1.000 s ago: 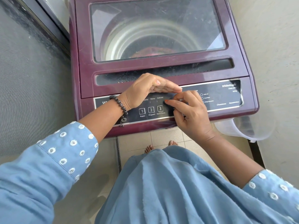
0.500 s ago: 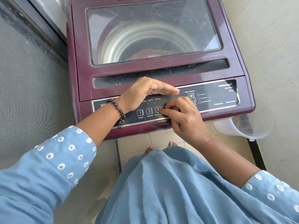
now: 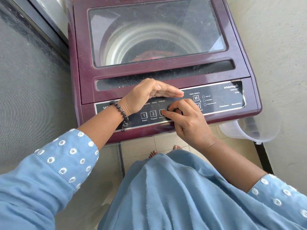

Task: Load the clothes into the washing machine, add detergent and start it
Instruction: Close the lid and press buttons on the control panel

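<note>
A maroon top-loading washing machine (image 3: 86, 90) stands in front of me with its glass lid (image 3: 156, 30) down. Through the glass I see red clothes (image 3: 149, 58) at the bottom of the drum. Along the front edge runs a black control panel (image 3: 222, 98) with Power, Program and Start/Pause buttons. My right hand (image 3: 187, 123) has its index fingertip on the Start/Pause button (image 3: 161, 112), the other fingers curled. My left hand (image 3: 146, 95) hovers flat above the panel, fingers straight, like a shade.
A clear plastic jug (image 3: 252, 128) hangs off the machine's right front corner. A mesh screen door (image 3: 28, 80) is on the left, a plastered wall (image 3: 274, 47) on the right. Tiled floor (image 3: 137, 150) and my bare toes show below the machine.
My right index finger has slid left across the panel onto the Start/Pause button. The left hand has kept its flat pose above the panel.
</note>
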